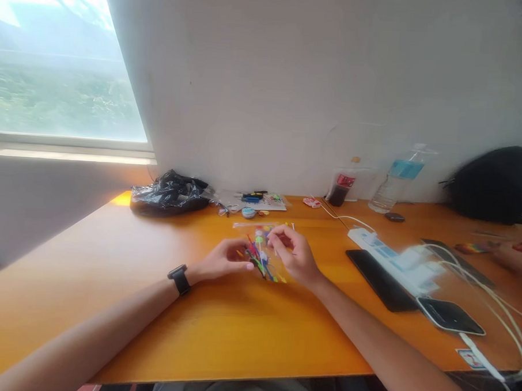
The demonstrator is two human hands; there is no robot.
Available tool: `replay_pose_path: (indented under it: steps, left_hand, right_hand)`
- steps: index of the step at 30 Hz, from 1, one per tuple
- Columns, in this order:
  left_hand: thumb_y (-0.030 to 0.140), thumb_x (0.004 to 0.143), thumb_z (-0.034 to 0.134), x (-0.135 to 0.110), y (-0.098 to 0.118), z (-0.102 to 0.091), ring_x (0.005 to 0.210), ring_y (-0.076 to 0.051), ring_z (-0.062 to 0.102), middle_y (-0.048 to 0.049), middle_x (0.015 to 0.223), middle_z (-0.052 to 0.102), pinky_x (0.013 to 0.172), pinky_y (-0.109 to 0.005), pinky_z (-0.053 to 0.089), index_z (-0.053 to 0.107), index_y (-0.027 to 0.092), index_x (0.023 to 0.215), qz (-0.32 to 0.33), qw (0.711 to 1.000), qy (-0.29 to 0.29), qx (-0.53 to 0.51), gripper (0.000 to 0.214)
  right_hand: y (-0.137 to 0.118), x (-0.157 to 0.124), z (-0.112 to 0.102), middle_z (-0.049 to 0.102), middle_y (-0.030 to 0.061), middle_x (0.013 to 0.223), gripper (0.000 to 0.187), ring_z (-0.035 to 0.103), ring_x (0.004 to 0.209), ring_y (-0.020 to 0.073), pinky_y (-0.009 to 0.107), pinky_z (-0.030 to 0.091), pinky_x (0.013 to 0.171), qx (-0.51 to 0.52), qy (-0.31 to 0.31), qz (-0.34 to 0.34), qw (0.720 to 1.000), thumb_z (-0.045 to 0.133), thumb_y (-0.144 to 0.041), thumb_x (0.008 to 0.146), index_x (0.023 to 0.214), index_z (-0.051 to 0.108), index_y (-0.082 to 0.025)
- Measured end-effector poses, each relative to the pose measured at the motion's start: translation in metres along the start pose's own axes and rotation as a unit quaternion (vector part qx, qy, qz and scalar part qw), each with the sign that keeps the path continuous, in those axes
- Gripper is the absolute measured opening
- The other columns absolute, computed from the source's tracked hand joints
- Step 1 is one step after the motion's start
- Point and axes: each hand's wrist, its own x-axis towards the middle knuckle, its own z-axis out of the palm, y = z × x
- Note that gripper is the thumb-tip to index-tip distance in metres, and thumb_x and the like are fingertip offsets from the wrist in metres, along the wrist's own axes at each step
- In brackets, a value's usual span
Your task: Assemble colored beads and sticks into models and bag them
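Note:
A clear plastic bag (242,224) lies on the table in front of me, with small coloured pieces and thin strips in red, green, blue, white and yellow on or in it. At its left side my left hand (223,258) curls thumb and fingers around some of the thin coloured strips (257,256). My right hand (295,254) is over the bag's right side, fingertips pinched together. What sits in that pinch is too small to make out. A black watch (179,279) is on my left wrist.
Behind are a black plastic bag (170,194), a small round tin (248,213) and tools (253,196). To the right lie a white power strip (383,255), a black tablet-like slab (380,281), a phone (450,316) and a water bottle (386,189). Another person's hand (513,255) shows far right.

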Motion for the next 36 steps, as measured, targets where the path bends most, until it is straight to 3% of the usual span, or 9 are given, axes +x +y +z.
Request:
replay_pose_path:
  steps: [7, 14, 17, 21, 26, 31, 36]
  left_hand:
    - [0.049, 0.091, 0.076, -0.001, 0.003, 0.003, 0.098, -0.024, 0.070, -0.0122, 0.112, 0.076, 0.088, -0.034, 0.055, 0.075, 0.014, 0.116, 0.007, 1.000, 0.005, -0.006, 0.043]
    - [0.052, 0.086, 0.080, -0.002, -0.002, -0.001, 0.077, -0.018, 0.066, -0.0074, 0.084, 0.076, 0.072, -0.028, 0.050, 0.079, 0.012, 0.089, -0.009, 0.992, 0.069, 0.102, 0.039]
    - [0.050, 0.085, 0.081, -0.002, 0.002, -0.002, 0.084, -0.020, 0.068, -0.0086, 0.094, 0.076, 0.077, -0.029, 0.051, 0.077, 0.013, 0.097, -0.003, 0.995, 0.059, 0.078, 0.038]
    - [0.052, 0.086, 0.079, -0.001, 0.006, -0.005, 0.097, -0.022, 0.066, -0.0097, 0.111, 0.073, 0.085, -0.031, 0.050, 0.074, 0.016, 0.108, 0.027, 0.997, 0.051, 0.044, 0.043]
    - [0.063, 0.086, 0.074, -0.001, 0.004, -0.006, 0.099, -0.024, 0.064, -0.0104, 0.109, 0.072, 0.087, -0.033, 0.049, 0.072, 0.016, 0.114, 0.048, 0.997, 0.045, 0.036, 0.055]
    - [0.064, 0.091, 0.069, -0.003, 0.009, -0.004, 0.098, -0.026, 0.067, -0.0132, 0.114, 0.074, 0.087, -0.036, 0.052, 0.072, 0.015, 0.120, 0.050, 0.998, 0.042, 0.020, 0.057]
    - [0.050, 0.097, 0.068, -0.004, 0.012, 0.001, 0.096, -0.023, 0.068, -0.0100, 0.106, 0.077, 0.088, -0.033, 0.053, 0.077, 0.015, 0.105, 0.028, 0.994, 0.107, 0.003, 0.038]
  right_hand:
    - [-0.003, -0.001, 0.003, 0.062, 0.0031, 0.086, 0.035, 0.057, 0.075, 0.0170, 0.030, 0.049, 0.071, 0.031, -0.006, -0.006, 0.999, 0.058, -0.055, 0.101, 0.090, 0.062, -0.022]
    - [-0.001, 0.002, -0.002, 0.067, 0.0032, 0.091, 0.027, 0.063, 0.085, 0.0188, 0.031, 0.050, 0.078, 0.000, 0.004, -0.003, 1.000, 0.064, -0.049, 0.099, 0.097, 0.066, -0.023]
    - [-0.007, 0.003, -0.007, 0.067, 0.0027, 0.082, 0.029, 0.062, 0.077, 0.0188, 0.031, 0.049, 0.073, -0.031, -0.026, -0.011, 0.999, 0.065, -0.050, 0.098, 0.091, 0.069, -0.022]
    - [-0.017, 0.002, -0.011, 0.068, 0.0046, 0.084, 0.029, 0.061, 0.077, 0.0206, 0.034, 0.050, 0.073, -0.039, 0.025, -0.045, 0.998, 0.064, -0.051, 0.099, 0.092, 0.070, -0.024]
    - [-0.016, 0.000, -0.007, 0.068, 0.0032, 0.083, 0.028, 0.061, 0.078, 0.0197, 0.032, 0.049, 0.074, -0.039, 0.002, -0.036, 0.999, 0.064, -0.048, 0.099, 0.087, 0.070, -0.023]
    - [-0.012, -0.003, 0.001, 0.067, 0.0030, 0.085, 0.026, 0.063, 0.081, 0.0195, 0.031, 0.050, 0.077, -0.011, -0.011, -0.032, 0.999, 0.063, -0.047, 0.100, 0.092, 0.069, -0.023]
    - [0.002, 0.000, 0.008, 0.063, 0.0010, 0.077, 0.031, 0.059, 0.072, 0.0165, 0.030, 0.048, 0.069, 0.036, -0.036, 0.021, 0.999, 0.066, -0.050, 0.097, 0.087, 0.068, -0.021]
